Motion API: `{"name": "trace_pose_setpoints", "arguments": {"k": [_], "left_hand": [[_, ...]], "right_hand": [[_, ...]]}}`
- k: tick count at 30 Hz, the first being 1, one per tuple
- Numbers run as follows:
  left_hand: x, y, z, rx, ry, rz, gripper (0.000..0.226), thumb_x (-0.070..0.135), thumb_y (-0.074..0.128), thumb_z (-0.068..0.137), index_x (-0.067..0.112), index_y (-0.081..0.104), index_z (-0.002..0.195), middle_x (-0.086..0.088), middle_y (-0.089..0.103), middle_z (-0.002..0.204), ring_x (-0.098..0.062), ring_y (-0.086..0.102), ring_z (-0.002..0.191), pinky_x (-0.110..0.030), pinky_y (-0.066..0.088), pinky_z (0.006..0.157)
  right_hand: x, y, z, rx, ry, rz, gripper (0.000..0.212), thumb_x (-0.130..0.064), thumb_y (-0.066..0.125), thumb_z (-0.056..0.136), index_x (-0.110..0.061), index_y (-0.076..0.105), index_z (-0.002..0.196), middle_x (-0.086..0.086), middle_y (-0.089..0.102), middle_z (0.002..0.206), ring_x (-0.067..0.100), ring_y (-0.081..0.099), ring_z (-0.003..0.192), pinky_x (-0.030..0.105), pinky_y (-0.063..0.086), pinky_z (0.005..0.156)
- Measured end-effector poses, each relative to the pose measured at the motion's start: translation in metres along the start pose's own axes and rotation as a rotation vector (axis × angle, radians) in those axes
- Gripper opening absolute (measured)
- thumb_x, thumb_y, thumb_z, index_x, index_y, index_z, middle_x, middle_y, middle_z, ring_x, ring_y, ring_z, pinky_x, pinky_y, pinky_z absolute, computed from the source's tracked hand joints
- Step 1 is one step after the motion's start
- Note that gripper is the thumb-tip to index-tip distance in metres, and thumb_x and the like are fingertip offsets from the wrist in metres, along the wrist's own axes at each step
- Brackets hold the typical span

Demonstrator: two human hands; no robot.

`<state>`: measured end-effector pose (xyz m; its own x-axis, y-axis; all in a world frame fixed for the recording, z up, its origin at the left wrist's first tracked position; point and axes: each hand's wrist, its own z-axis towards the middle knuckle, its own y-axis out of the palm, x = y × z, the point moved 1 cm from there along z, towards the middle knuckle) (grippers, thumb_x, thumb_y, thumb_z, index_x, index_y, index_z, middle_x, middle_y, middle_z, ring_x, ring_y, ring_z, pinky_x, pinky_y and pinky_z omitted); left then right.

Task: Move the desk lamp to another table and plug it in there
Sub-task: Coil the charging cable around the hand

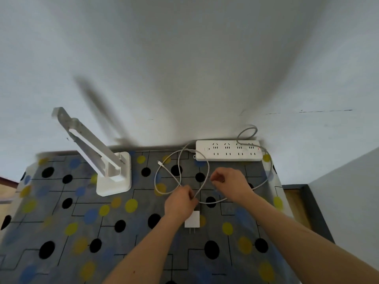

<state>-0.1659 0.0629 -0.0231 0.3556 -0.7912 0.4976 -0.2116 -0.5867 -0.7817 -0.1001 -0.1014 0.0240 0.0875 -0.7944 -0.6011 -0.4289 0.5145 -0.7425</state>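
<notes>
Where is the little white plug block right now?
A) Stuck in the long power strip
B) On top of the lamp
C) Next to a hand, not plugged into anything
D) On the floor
C. The white plug block sits just below the left hand with its metal prongs bare, well apart from the power strip, while that hand's fingers pinch the cable.

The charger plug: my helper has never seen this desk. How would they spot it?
Start at the spotted tablecloth. Just below the left hand lies the charger plug. It is the only small white cube, two prongs pointing toward the viewer, unlike the long power strip.
</notes>
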Motion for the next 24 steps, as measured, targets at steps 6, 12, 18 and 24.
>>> {"name": "trace_pose_setpoints", "arguments": {"k": [6, 12, 18, 24], "left_hand": [[0.012, -0.017, -0.001, -0.121, 0.033, -0.305, 0.006, 0.022, 0.055, 0.090, 0.021, 0.055, 0.084, -0.004, 0.065, 0.087, -0.023, 0.061, 0.083, -0.037, 0.051, 0.074], [0.029, -0.065, -0.004, -0.094, 0.083, -0.661, 0.025, 0.019, 0.053, 0.095, 0.023, 0.061, 0.072, 0.000, 0.060, 0.069, -0.014, 0.055, 0.064, -0.025, 0.046, 0.061], [0.037, -0.104, -0.008, -0.013, 0.094, -0.799, 0.026, 0.022, 0.056, 0.094, 0.020, 0.069, 0.071, 0.008, 0.052, 0.046, -0.009, 0.049, 0.048, -0.020, 0.046, 0.053], [0.037, -0.133, -0.015, 0.016, 0.161, -0.800, 0.009, 0.010, 0.074, 0.079, 0.017, 0.069, 0.076, 0.014, 0.067, 0.061, 0.004, 0.058, 0.052, -0.012, 0.047, 0.056]], "right_hand": [[-0.023, -0.004, 0.005, -0.014, -0.069, -0.024, 0.024, -0.012, 0.056, 0.087, -0.029, 0.067, 0.100, -0.005, 0.068, 0.095, 0.013, 0.063, 0.087, 0.031, 0.054, 0.081], [-0.054, -0.018, 0.011, 0.031, -0.139, -0.130, 0.025, -0.014, 0.058, 0.087, -0.030, 0.069, 0.103, -0.013, 0.054, 0.084, 0.009, 0.053, 0.080, 0.023, 0.042, 0.071], [-0.079, -0.043, 0.011, 0.157, -0.146, -0.262, 0.016, -0.029, 0.063, 0.084, -0.028, 0.067, 0.099, -0.003, 0.052, 0.093, 0.019, 0.057, 0.094, 0.027, 0.039, 0.070], [-0.094, -0.066, 0.011, 0.168, -0.152, -0.270, 0.021, -0.039, 0.059, 0.089, -0.019, 0.063, 0.093, 0.001, 0.054, 0.091, 0.023, 0.058, 0.091, 0.029, 0.042, 0.070]]}}
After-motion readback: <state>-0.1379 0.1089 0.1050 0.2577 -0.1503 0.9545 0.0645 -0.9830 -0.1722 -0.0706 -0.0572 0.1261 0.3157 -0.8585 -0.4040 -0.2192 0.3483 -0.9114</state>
